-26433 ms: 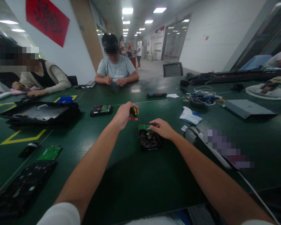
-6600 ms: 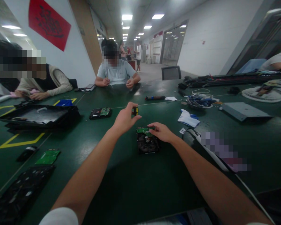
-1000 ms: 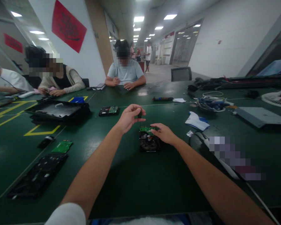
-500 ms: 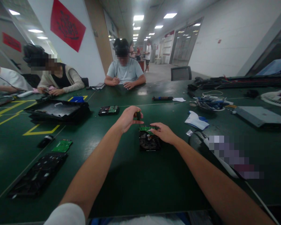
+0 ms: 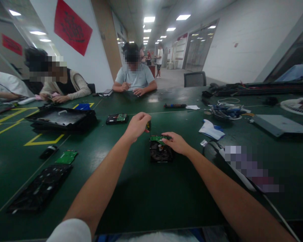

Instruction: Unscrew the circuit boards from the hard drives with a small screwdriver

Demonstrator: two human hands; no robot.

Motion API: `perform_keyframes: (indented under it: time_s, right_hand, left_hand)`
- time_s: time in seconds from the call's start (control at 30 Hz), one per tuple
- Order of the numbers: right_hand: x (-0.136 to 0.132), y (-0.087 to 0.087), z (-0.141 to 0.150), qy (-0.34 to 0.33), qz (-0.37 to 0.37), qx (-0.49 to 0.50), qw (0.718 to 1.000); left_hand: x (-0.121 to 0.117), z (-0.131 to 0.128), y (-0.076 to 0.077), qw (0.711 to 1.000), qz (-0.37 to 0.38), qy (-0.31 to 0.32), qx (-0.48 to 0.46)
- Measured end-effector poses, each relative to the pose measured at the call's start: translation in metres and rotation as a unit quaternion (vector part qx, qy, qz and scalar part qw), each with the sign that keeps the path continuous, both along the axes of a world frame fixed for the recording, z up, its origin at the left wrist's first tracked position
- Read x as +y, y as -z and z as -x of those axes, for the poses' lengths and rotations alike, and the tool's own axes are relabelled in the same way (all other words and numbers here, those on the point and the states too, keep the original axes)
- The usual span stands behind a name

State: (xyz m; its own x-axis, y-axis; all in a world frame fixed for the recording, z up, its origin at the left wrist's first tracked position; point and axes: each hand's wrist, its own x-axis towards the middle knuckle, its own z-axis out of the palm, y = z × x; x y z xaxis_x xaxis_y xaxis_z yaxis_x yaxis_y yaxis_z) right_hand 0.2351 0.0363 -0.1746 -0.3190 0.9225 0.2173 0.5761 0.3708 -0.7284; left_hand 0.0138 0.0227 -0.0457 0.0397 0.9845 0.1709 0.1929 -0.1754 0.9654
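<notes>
In front of me on the green table lies a hard drive, black with a green circuit board along its far end. My left hand is closed around a small screwdriver with a dark and yellow handle. The screwdriver stands upright, its thin shaft pointing down at the drive's far left corner; whether the tip sits in a screw is too small to tell. My right hand grips the drive's right side, thumb and fingertips resting over the board's right end.
Another hard drive lies farther left. Near left are a loose green board and a dark panel. A glove, a power strip and a metal box lie right. A co-worker sits opposite.
My left hand has turned about the screwdriver handle, its fingers now curled in closer. The right hand and the hard drive have stayed put.
</notes>
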Motion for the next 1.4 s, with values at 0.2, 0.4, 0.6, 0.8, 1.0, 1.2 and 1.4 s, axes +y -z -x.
perform_keyframes:
  time_s: [0.2, 0.4, 0.6, 0.8, 1.0, 1.2, 1.4]
  right_hand:
    - [-0.001, -0.001, 0.0, 0.002, 0.004, 0.001, 1.0]
    - [-0.001, -0.002, 0.001, 0.004, 0.002, 0.001, 1.0]
    - [-0.001, -0.002, 0.001, 0.001, 0.006, 0.008, 1.0]
    - [-0.003, -0.006, 0.002, 0.004, 0.009, -0.01, 1.0]
    - [-0.004, -0.005, 0.002, 0.003, 0.002, -0.008, 1.0]
    - [-0.003, -0.003, 0.001, -0.001, -0.001, 0.001, 1.0]
    - [-0.003, -0.004, 0.0, 0.002, -0.003, -0.003, 1.0]
  left_hand:
    - [-0.005, -0.007, 0.001, 0.988, 0.065, 0.076, -0.121]
    - [-0.007, -0.007, 0.0, 0.988, 0.054, 0.101, -0.106]
    - [-0.003, -0.006, 0.004, 0.98, 0.076, 0.082, -0.162]
    - [0.004, -0.001, 0.007, 0.992, 0.022, 0.029, -0.117]
    - [0.005, 0.002, 0.007, 0.988, 0.047, 0.061, -0.133]
    - [0.009, 0.003, 0.009, 0.969, 0.119, 0.103, -0.188]
    - [0.009, 0.004, 0.009, 0.988, 0.063, 0.047, -0.131]
